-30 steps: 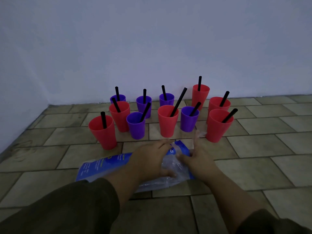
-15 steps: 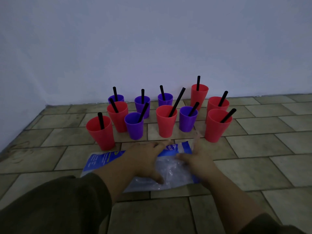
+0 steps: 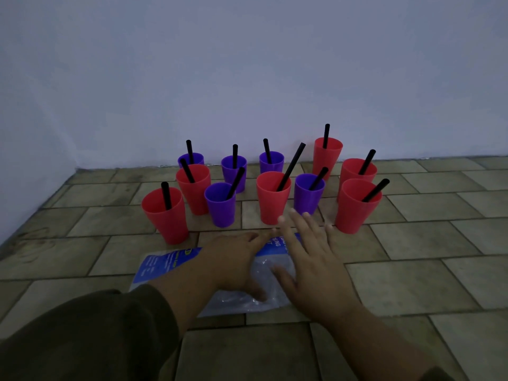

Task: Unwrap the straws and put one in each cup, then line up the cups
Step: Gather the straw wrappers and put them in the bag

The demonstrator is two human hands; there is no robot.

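Note:
Several red and purple cups stand in a loose cluster on the tiled floor by the wall, each with a black straw in it, such as the front red cup (image 3: 272, 199) and the purple cup (image 3: 307, 194). A blue and clear plastic straw bag (image 3: 170, 264) lies flat in front of them. My left hand (image 3: 236, 264) rests flat on the bag with straight fingers. My right hand (image 3: 310, 259) is spread open above the bag's right end, fingers stretched toward the cups, holding nothing.
A pale wall (image 3: 247, 78) rises right behind the cups and another wall closes the left side. The leftmost red cup (image 3: 165, 215) and the rightmost red cup (image 3: 356, 206) flank the cluster. Tiled floor (image 3: 426, 270) extends to the right.
My right hand has lifted off the bag and spread its fingers forward toward the cups. The left hand stays pressed on the bag, which has shifted slightly.

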